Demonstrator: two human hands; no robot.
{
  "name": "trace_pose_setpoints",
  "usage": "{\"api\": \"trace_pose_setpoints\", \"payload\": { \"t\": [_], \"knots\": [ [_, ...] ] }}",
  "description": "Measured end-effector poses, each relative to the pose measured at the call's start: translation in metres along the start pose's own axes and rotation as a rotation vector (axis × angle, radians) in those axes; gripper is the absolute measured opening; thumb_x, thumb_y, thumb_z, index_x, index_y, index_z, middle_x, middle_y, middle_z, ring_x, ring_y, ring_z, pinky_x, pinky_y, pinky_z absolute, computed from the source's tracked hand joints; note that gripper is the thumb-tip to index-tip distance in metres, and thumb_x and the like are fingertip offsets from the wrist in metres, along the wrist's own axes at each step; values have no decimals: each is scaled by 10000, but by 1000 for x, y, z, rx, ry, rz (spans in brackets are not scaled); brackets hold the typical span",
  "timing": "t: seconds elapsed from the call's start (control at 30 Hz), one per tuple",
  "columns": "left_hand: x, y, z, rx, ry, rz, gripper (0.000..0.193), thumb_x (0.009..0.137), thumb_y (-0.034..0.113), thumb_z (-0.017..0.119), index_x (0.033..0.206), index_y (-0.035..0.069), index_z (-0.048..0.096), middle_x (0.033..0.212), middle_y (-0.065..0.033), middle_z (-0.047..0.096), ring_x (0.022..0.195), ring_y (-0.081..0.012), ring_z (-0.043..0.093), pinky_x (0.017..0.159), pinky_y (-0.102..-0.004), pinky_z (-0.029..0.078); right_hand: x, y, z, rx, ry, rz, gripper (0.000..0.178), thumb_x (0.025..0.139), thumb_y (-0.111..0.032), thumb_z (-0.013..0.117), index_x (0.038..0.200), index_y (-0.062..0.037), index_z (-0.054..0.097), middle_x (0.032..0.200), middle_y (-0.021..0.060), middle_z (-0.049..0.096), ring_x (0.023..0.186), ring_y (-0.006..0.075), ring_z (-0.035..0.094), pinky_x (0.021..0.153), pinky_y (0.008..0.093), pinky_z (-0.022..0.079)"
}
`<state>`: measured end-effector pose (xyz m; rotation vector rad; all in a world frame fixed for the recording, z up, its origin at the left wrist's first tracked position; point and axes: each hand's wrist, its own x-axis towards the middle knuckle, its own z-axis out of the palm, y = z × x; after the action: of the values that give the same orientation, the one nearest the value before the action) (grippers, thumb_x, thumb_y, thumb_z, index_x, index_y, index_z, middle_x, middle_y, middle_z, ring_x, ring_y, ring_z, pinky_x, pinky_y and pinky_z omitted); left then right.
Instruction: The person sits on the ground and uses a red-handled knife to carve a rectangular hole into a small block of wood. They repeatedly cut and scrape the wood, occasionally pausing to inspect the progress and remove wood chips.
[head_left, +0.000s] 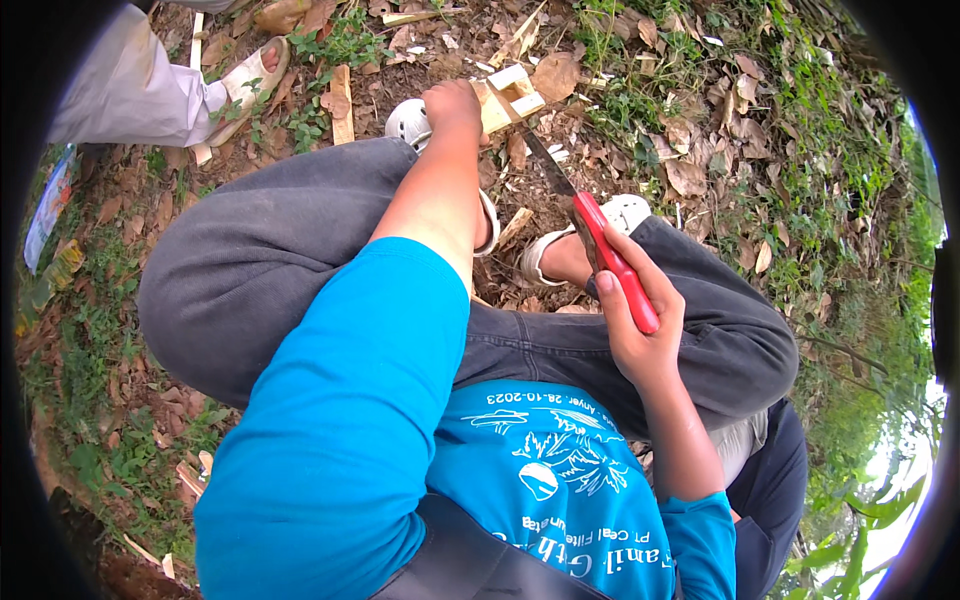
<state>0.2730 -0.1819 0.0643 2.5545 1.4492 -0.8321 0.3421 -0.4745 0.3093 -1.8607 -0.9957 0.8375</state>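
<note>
My left hand [455, 105] is closed on a pale, notched wood block [507, 98] beside my shoe. In my right hand [645, 325] is the red handle of a narrow dark-bladed tool that looks like a saw [620, 268]; its teeth are too small to make out. The blade [548, 163] slants up and left from the handle. Its far end meets the lower edge of the block, and whether it is cut in there I cannot tell. My left fingers are partly hidden behind the wood.
My crossed legs in dark trousers [270, 230] and pale clogs [625, 212] lie close around the work. Another person's trouser leg [140, 85] and sandal [250, 85] are at the upper left. A wood strip [341, 105], dry leaves [685, 175] and chips litter the ground. Someone in dark clothing [775, 500] is beside me at lower right.
</note>
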Motion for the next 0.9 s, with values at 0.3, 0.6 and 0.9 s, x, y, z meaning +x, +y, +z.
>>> {"api": "trace_pose_setpoints", "payload": {
  "t": [0.3,0.6,0.9],
  "knots": [
    [-5,-1,-7,-22,-13,13,1069,587,655,910,1355,23,519,1301,-136,644,1174,-252,663,941,-377,531,17,1,9,39,87,-67,409,988,-126,661,1360,37,611,1155,153,721,1041,146,660,949,294,495],
    [5,3,6,-26,3,10,1077,584,646,910,1365,17,516,1291,-136,650,1173,-272,660,937,-397,521,47,23,52,106,79,-12,391,975,-122,673,1343,5,635,1163,163,727,1052,139,656,935,286,499],
    [6,1,8,-25,19,-7,1083,578,638,918,1369,21,510,1282,-128,654,1182,-270,653,940,-399,512,6,3,18,54,15,90,419,992,-133,660,1378,21,603,1249,153,695,1109,154,645,978,299,487]
  ]
}}
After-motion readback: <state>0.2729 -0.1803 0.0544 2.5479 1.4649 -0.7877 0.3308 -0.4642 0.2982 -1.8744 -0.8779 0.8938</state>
